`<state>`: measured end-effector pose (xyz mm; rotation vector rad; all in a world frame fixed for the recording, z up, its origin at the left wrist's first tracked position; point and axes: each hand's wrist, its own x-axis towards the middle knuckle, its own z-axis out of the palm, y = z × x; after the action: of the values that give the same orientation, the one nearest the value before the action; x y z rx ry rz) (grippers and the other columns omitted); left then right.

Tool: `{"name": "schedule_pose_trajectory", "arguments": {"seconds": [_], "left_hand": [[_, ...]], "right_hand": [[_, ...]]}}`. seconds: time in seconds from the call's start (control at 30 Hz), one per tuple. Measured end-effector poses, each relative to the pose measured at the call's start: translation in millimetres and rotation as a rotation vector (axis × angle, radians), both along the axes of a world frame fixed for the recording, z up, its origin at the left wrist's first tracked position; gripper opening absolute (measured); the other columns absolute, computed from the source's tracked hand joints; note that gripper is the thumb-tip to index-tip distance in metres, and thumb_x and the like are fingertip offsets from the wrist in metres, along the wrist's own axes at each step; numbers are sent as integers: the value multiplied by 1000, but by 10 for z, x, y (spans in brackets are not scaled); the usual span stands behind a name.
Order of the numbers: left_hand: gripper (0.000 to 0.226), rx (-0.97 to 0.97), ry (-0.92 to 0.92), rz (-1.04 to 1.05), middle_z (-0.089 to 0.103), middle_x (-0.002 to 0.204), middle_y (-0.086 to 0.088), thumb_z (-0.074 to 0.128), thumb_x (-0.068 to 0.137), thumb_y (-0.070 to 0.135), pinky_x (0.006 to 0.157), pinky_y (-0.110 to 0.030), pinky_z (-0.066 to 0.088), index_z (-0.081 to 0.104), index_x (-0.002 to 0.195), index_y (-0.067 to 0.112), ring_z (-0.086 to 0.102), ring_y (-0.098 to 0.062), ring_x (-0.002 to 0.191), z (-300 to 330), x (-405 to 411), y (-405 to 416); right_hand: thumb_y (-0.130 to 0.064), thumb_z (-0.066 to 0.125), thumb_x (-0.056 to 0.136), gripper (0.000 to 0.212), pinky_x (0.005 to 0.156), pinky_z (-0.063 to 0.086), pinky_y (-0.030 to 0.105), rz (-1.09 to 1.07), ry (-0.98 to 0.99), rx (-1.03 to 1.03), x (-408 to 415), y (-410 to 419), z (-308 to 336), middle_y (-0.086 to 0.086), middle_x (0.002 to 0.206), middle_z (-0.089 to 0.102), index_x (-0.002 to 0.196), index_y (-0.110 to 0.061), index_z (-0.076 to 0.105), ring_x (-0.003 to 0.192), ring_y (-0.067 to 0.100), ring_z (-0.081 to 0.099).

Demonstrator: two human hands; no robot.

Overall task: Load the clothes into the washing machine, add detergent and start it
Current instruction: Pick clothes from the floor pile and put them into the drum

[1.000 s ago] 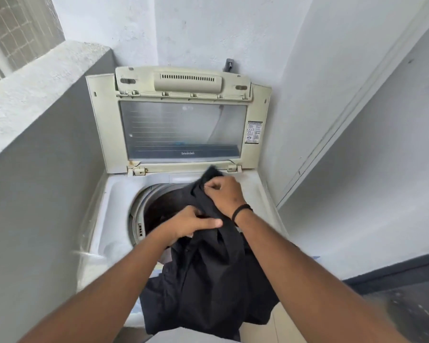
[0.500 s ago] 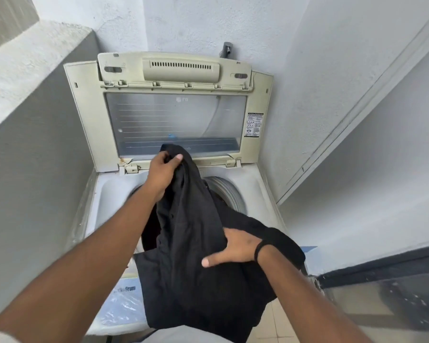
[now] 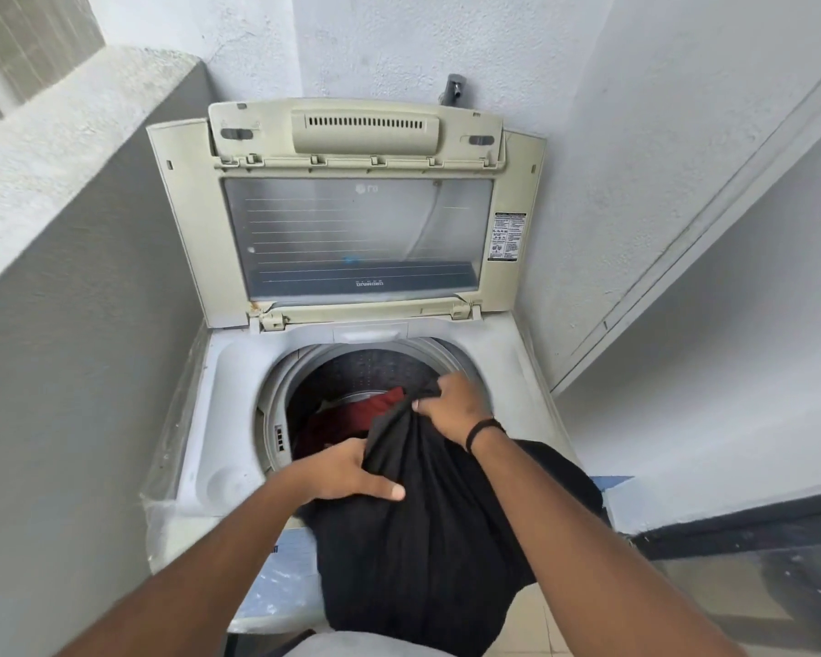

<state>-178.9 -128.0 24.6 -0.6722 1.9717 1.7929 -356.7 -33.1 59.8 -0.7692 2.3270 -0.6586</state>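
Observation:
A white top-loading washing machine (image 3: 219, 419) stands in front of me with its lid (image 3: 351, 230) raised upright. Inside the drum (image 3: 375, 367) lies a red garment (image 3: 356, 414). A black garment (image 3: 423, 552) hangs over the machine's front edge, with its upper end bunched above the drum opening. My left hand (image 3: 347, 474) grips the black cloth at the drum's near rim. My right hand (image 3: 453, 410), with a black band at the wrist, grips the top of the same cloth over the right side of the drum.
A grey concrete ledge wall (image 3: 81, 286) closes in the left side. A white wall and door frame (image 3: 683, 230) run along the right. A tap (image 3: 453, 87) sticks out of the back wall above the lid. Tiled floor (image 3: 536, 623) shows at the bottom right.
My left hand came down from near the lid to the drum's front rim. My right hand moved up and took hold of the cloth's top. The black garment now sits lower.

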Motion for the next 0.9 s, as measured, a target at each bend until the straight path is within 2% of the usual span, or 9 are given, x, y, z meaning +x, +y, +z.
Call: {"name": "schedule_pose_trajectory", "arguments": {"seconds": [0.13,0.23,0.37,0.47,0.57,0.63,0.7,0.8,0.9], "left_hand": [[10,-338,126,336,77,84,11,80,84,23,81,-33,57,76,92,19,71,-2,79,-4,-164,-144],[5,-551,186,459,74,78,9,77,86,25,67,-29,48,75,85,20,69,-7,77,142,-305,-326],[16,-523,247,846,74,77,-8,74,87,25,73,-40,54,74,82,10,69,-22,74,280,-543,-572],[14,-440,389,1057,73,85,-1,72,87,27,83,-44,58,72,90,14,70,-23,85,429,-691,-781],[49,-181,439,798,72,112,7,77,83,41,93,-36,56,59,123,20,69,-11,102,500,-744,-800],[96,-187,274,537,64,131,5,84,65,61,101,-39,52,42,140,18,64,-14,115,459,-687,-718],[135,-310,70,287,45,152,1,83,59,71,112,-36,41,10,158,17,49,-20,135,346,-568,-580],[151,-250,-37,55,26,163,-5,82,55,75,116,-31,30,-24,154,34,32,-19,147,92,-335,-352],[146,-69,41,-124,29,161,9,91,54,62,118,-36,34,-13,155,47,37,-8,143,-146,-71,-154]], "right_hand": [[-24,73,85,22,85,55,32,-269,16,-333,52,-218,250,4,97,76,100,-9,74,93,21,70],[-38,78,81,67,111,40,28,-129,-62,-409,129,-85,288,-10,134,56,140,-16,53,125,7,53],[-79,73,60,118,121,26,39,121,24,-146,256,435,15,-4,161,28,156,-31,22,149,14,23],[-97,65,37,135,115,34,46,269,-27,220,286,745,-230,-1,153,39,152,-42,21,143,25,35],[-83,71,54,102,108,40,45,509,-8,529,383,802,-270,0,135,56,138,-31,47,127,28,49],[-68,77,64,78,102,46,43,501,-38,495,388,701,-264,3,123,62,124,-20,58,116,27,57],[-55,79,72,59,93,53,41,444,-88,413,330,576,-245,6,112,67,111,-14,64,105,28,64],[-41,76,81,43,87,53,35,361,-28,312,203,426,-197,13,108,69,104,-7,65,101,31,66],[-30,73,86,18,73,45,28,312,53,205,100,247,-50,15,99,71,87,-13,65,95,32,67]]}}
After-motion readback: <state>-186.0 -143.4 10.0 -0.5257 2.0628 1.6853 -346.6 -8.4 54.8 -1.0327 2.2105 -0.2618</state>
